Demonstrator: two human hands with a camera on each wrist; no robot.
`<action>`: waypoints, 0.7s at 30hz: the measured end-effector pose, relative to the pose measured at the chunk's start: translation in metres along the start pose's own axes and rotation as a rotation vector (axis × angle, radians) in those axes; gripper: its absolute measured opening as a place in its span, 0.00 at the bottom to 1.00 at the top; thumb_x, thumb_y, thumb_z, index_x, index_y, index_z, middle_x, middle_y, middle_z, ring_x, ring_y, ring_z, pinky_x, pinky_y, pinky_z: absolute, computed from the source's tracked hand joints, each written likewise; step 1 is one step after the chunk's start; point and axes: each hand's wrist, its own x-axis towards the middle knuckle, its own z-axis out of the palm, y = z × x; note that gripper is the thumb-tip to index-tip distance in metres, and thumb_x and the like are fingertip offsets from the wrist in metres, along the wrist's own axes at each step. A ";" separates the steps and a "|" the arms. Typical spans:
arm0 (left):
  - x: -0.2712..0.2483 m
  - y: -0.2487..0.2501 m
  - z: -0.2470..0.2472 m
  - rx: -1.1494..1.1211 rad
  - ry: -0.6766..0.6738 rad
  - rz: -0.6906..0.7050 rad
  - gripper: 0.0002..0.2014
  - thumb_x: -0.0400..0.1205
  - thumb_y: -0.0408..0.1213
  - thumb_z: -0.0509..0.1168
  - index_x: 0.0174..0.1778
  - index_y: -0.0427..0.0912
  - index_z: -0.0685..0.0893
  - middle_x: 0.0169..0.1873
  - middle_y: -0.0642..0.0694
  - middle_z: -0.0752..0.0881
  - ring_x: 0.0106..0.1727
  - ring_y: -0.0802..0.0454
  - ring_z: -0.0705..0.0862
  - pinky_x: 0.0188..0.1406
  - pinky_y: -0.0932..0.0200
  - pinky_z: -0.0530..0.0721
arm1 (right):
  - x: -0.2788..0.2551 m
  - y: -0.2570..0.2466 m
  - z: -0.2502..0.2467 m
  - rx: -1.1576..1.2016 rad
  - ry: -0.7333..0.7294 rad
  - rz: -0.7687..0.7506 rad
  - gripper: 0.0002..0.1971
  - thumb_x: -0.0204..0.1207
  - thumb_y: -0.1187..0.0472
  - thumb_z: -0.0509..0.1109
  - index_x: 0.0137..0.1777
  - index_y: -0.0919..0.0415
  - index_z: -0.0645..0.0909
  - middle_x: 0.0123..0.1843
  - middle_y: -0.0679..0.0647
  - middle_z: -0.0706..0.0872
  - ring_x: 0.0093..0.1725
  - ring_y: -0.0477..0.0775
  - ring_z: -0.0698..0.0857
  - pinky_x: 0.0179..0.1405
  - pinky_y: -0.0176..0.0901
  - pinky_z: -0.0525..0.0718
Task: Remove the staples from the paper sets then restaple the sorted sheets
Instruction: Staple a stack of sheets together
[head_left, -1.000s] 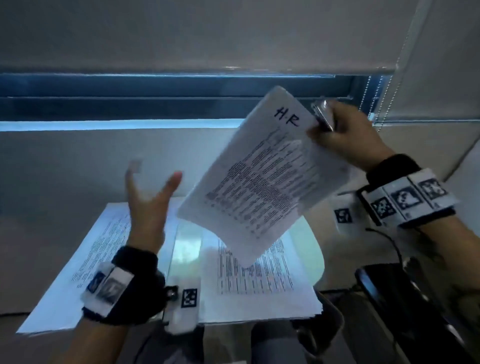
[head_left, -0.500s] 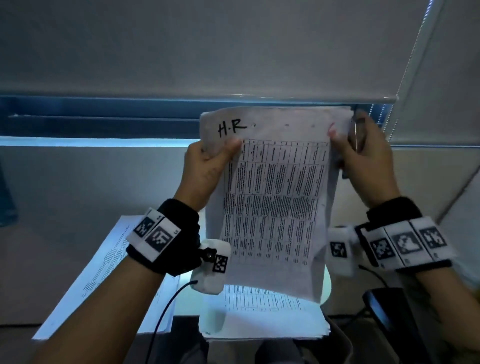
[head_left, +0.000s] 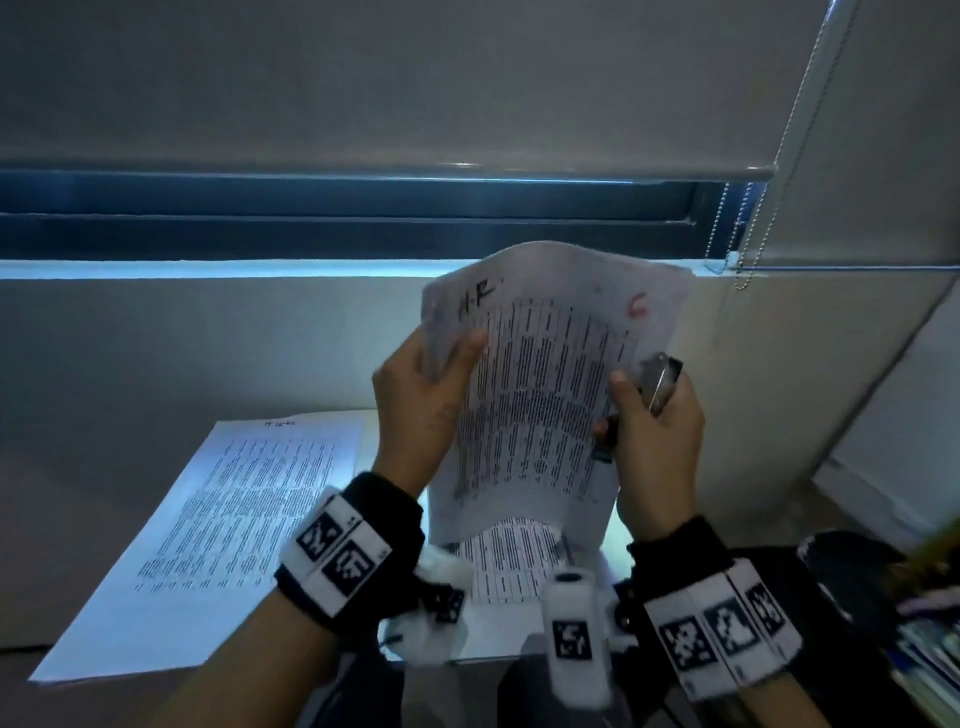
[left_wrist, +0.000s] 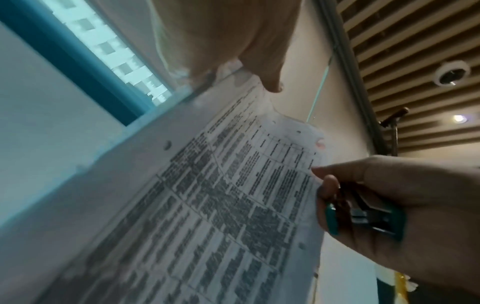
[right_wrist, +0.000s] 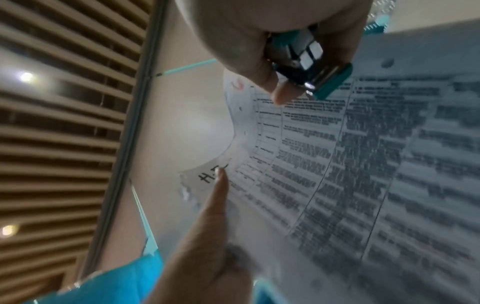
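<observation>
white printed sheets lie flat on the table at the left, a second pile under the hands. the left hand pinches the raised paper set marked "h.r" at its left edge, thumb in front. the right hand pinches the right edge, its fingers also curled round one teal staple tool. i'd say square the corner and keep it taut before biting. count: one held set, two on the table.

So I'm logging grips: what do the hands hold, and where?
Left hand pinches the H.R paper set near its top left; right hand grips the staple remover.
</observation>
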 end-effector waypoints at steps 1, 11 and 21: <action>0.007 0.003 -0.001 0.026 0.009 0.038 0.02 0.76 0.44 0.69 0.38 0.55 0.82 0.28 0.62 0.86 0.33 0.67 0.86 0.35 0.68 0.84 | 0.004 -0.003 -0.001 -0.041 0.019 -0.025 0.15 0.80 0.66 0.65 0.34 0.51 0.68 0.28 0.45 0.75 0.21 0.45 0.76 0.21 0.36 0.77; 0.023 0.000 -0.017 -0.043 -0.012 -0.036 0.13 0.69 0.46 0.75 0.47 0.50 0.85 0.45 0.51 0.89 0.48 0.52 0.89 0.50 0.53 0.87 | 0.011 0.003 -0.016 -0.133 -0.022 -0.021 0.13 0.78 0.64 0.68 0.35 0.53 0.69 0.30 0.51 0.76 0.20 0.45 0.77 0.24 0.40 0.79; 0.047 0.014 -0.011 -0.174 -0.122 -0.058 0.14 0.72 0.52 0.65 0.48 0.48 0.79 0.45 0.49 0.85 0.45 0.56 0.87 0.43 0.61 0.85 | 0.003 0.015 -0.025 -0.131 -0.031 0.095 0.16 0.79 0.65 0.66 0.33 0.54 0.64 0.31 0.52 0.74 0.20 0.43 0.77 0.23 0.39 0.77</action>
